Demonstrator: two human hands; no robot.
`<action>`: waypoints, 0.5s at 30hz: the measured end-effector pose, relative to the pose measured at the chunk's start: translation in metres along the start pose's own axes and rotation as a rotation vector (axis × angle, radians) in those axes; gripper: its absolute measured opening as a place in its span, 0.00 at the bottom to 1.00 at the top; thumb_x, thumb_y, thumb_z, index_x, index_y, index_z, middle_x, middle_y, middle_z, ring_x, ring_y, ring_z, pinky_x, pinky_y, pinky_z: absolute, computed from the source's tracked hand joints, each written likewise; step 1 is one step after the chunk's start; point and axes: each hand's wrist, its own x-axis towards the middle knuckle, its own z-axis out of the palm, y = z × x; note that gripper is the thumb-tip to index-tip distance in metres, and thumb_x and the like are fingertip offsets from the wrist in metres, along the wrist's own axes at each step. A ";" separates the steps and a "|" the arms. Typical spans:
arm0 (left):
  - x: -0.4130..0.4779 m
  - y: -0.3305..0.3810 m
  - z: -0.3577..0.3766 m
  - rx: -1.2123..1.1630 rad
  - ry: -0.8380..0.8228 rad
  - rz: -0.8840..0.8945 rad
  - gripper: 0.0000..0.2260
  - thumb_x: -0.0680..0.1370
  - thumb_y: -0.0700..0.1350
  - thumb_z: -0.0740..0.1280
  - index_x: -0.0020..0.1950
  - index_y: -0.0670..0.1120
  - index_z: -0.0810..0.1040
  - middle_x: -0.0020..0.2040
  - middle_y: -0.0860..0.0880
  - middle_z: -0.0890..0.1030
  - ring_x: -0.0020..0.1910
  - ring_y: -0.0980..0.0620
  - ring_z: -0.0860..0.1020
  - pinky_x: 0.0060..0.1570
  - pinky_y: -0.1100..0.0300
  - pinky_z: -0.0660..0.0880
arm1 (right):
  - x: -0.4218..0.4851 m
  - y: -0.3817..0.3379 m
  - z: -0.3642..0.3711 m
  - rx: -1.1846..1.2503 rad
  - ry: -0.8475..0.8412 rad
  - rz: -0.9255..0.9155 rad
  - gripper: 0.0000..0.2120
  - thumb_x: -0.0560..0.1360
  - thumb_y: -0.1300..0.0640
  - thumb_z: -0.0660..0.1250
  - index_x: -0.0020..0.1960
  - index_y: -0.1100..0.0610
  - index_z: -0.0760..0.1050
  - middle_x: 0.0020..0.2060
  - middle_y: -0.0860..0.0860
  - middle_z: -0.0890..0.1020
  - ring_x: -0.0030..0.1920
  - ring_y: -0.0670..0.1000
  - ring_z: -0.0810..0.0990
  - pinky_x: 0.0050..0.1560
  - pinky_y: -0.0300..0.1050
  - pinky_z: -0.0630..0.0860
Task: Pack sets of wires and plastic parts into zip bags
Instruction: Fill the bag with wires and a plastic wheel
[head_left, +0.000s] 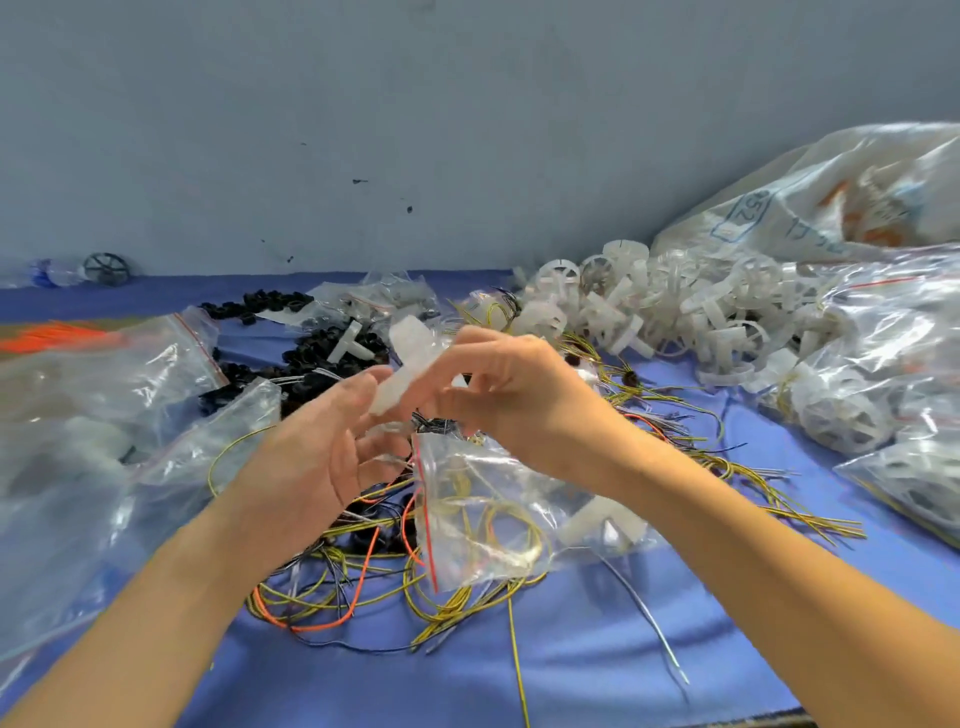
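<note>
Zip bag: clear plastic zip bag (488, 514), red seal strip along its left edge, tilted.
Inside: coiled yellow wires (511, 525); white plastic piece (605, 522) in right corner.
Raised part: translucent white plastic part (402, 364), blurred, slanted above the bag.
Loose wires: yellow, orange and black wire tangle (332, 587), beneath the bag.

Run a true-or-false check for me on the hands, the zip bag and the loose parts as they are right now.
1. A white plastic piece is up off the table between the fingers of the left hand and the right hand. True.
2. The zip bag below the hands is empty. False: it holds yellow wires and a white plastic part.
3. The pile of white wheels lies at the back right. True.
4. The table cover is red. False: it is blue.
5. The black parts lie right of the wheels. False: they lie to the left of them.
</note>
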 end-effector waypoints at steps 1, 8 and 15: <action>-0.003 -0.002 -0.002 0.024 -0.011 -0.013 0.20 0.77 0.48 0.64 0.67 0.42 0.73 0.46 0.44 0.80 0.32 0.52 0.79 0.27 0.62 0.77 | -0.004 0.000 0.006 0.010 -0.015 0.004 0.08 0.75 0.65 0.71 0.48 0.54 0.85 0.41 0.43 0.76 0.34 0.42 0.73 0.38 0.38 0.71; -0.015 0.000 -0.026 0.128 0.080 -0.125 0.14 0.72 0.46 0.66 0.51 0.37 0.78 0.37 0.45 0.81 0.31 0.52 0.80 0.28 0.63 0.78 | -0.032 0.016 0.037 -0.423 0.019 -0.195 0.22 0.76 0.70 0.61 0.59 0.46 0.78 0.64 0.47 0.71 0.47 0.48 0.78 0.49 0.47 0.75; -0.026 -0.001 -0.063 0.173 0.078 -0.432 0.17 0.72 0.46 0.69 0.53 0.34 0.78 0.38 0.44 0.80 0.33 0.51 0.82 0.25 0.66 0.77 | -0.038 0.035 0.045 -0.862 -0.189 -0.325 0.20 0.68 0.66 0.72 0.53 0.43 0.81 0.70 0.52 0.72 0.66 0.53 0.72 0.62 0.50 0.70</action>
